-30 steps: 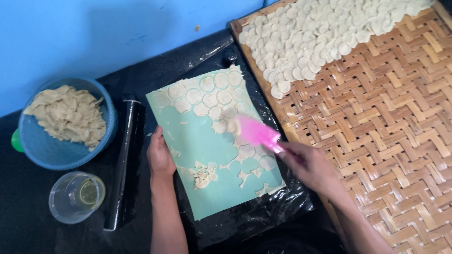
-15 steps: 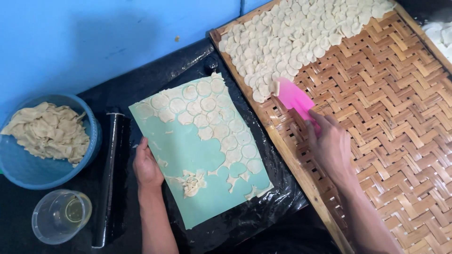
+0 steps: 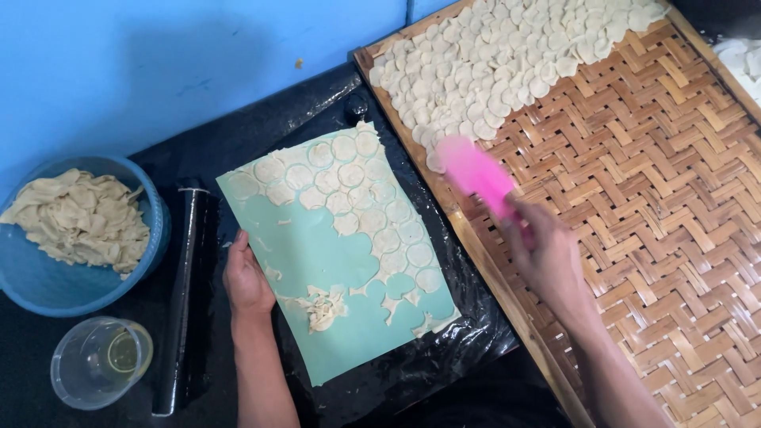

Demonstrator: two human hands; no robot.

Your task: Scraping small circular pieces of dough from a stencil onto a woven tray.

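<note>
The right hand [image 3: 547,257] has swung off the green mat [image 3: 317,254] and now holds the pink scraper [image 3: 476,170] over the woven tray [image 3: 650,222], its fingers closed around the handle, the blade at the edge of the spread dough rounds [image 3: 507,55]. A second ago the scraper was down among the cut circles [image 3: 372,198] on the mat. The left hand [image 3: 247,279] stays flat on the mat's edge, gripping nothing, so another scoop looks delivered.

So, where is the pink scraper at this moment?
In the head view, the pink scraper is in the right hand, over the left edge of the woven bamboo tray, just below the dough rounds laid there.
</note>
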